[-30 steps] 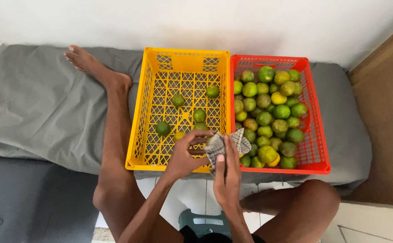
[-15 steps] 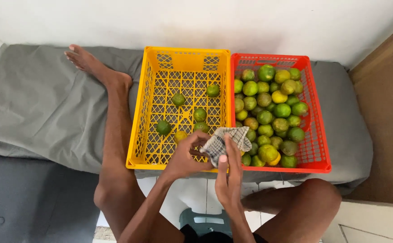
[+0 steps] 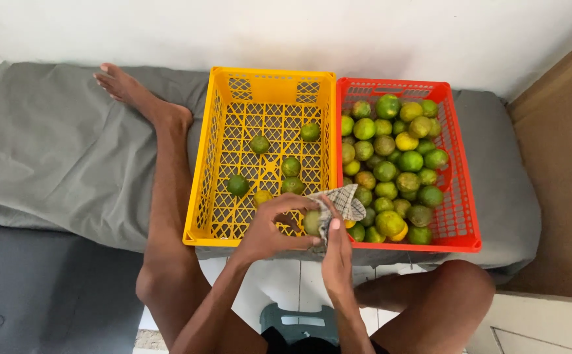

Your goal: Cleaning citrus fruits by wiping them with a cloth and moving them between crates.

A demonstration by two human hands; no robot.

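Scene: person seated w/ legs apart, working over two plastic crates set side by side on a grey sheet [image 3: 50,151], white wall behind.
Left hand: left hand [image 3: 269,233] curled round a green-yellow citrus fruit [image 3: 311,223], fingers closed on it, holding it just above the near edge where the crates meet.
Right hand: right hand [image 3: 337,252] pressed vs. the fruit's right side, fingers clamped on a checked cloth [image 3: 340,203]; cloth drapes over top and far side of the fruit.
Fruit now: in hand, half-uncovered, between both palms, not in either crate.
Yellow crate: yellow crate [image 3: 197,196] on the person's left, mostly bare lattice, approx. six fruits scattered mid-floor.
Red crate: red crate [image 3: 463,190] on the right, touching the yellow one, heaped w/ green and yellow fruit.
Step in hand: looks like wiping one fruit w/ the cloth, near the end of the rub, judging by how much skin shows.
Next move calls for: prob. peeling the cloth clear w/ the right hand while the left keeps hold, then a short reach to whichever crate takes wiped fruit; yellow seems likelier, though that's only a guess.
Also in view: bare foot [image 3: 119,85] resting on the sheet beside the yellow crate; a green stool [image 3: 292,321] below, betw. the knees.
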